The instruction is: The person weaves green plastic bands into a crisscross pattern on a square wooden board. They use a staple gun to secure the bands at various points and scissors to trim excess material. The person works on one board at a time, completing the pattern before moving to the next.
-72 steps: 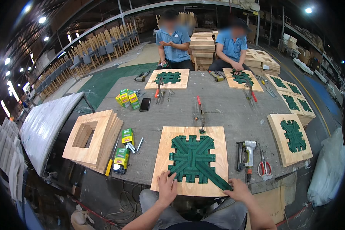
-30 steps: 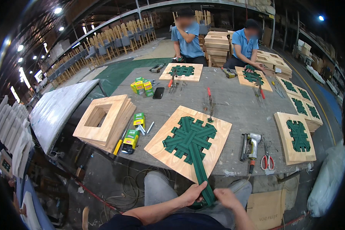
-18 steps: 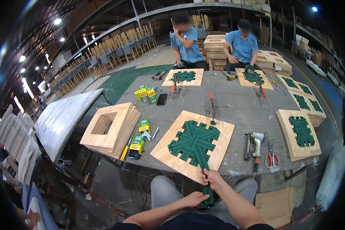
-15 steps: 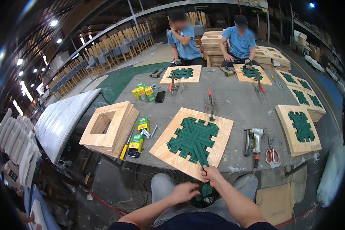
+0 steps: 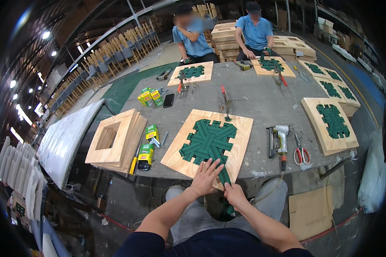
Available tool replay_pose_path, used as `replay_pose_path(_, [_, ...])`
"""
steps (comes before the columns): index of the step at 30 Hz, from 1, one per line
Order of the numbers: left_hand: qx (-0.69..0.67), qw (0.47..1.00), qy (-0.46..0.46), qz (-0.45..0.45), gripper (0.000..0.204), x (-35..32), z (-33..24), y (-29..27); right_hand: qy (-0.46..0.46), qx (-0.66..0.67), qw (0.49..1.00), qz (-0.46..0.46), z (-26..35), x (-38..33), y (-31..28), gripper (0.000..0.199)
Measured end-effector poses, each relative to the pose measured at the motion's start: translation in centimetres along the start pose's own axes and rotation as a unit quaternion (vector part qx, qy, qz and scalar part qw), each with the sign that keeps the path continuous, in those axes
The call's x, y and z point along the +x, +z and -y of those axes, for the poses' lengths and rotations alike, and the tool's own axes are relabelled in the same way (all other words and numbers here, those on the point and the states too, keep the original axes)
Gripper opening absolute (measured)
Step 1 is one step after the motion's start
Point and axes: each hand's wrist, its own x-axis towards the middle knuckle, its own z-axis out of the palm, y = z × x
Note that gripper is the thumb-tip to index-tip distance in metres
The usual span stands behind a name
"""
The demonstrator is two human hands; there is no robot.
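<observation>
In front of me a square wooden panel (image 5: 180,152) lies turned on the table. Across its middle runs a lattice of woven green webbing (image 5: 208,139). One loose webbing strap (image 5: 223,174) comes off the weave toward me and past the panel's near corner. My right hand (image 5: 235,195) is closed around that strap just beyond the corner, and its tail hangs below. My left hand (image 5: 206,177) lies flat with fingers spread on the near part of the panel and webbing, left of the strap. A clamp (image 5: 227,113) stands at the panel's far edge.
Right of the panel lie a staple gun (image 5: 282,141) and red-handled scissors (image 5: 301,154), near a finished webbed panel (image 5: 330,124). To the left are stacked wooden frames (image 5: 113,137), a yellow-handled tool (image 5: 134,165) and green-yellow boxes (image 5: 146,152). Across the table sit two people in blue shirts (image 5: 255,32).
My left hand has moved from over my lap up onto the panel and spread flat. My right hand keeps its grip on the strap. The view has shifted slightly.
</observation>
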Motion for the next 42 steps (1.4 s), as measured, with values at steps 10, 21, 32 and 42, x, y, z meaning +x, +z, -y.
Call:
replay_pose_path(10, [0.057,0.998,0.011,0.039,0.109,0.2,0.0,0.1,-0.069,-0.017,0.997,0.0,-2.1,-2.2,-0.5,0.037])
replay_pose_path(21, [0.077,0.996,0.05,0.024,0.102,0.1,0.5,0.7,-0.05,0.002,0.999,0.008,-3.0,-3.0,-1.3,0.034])
replay_pose_path(32, [0.059,0.996,0.055,0.033,0.087,0.1,1.2,1.2,0.011,-0.022,1.0,0.007,-4.5,-2.7,-1.9,0.036])
replay_pose_path(42, [0.077,0.996,0.036,0.019,0.073,-0.4,-0.1,-0.9,-0.069,-0.163,0.982,0.064,-7.2,0.6,-3.4,0.035])
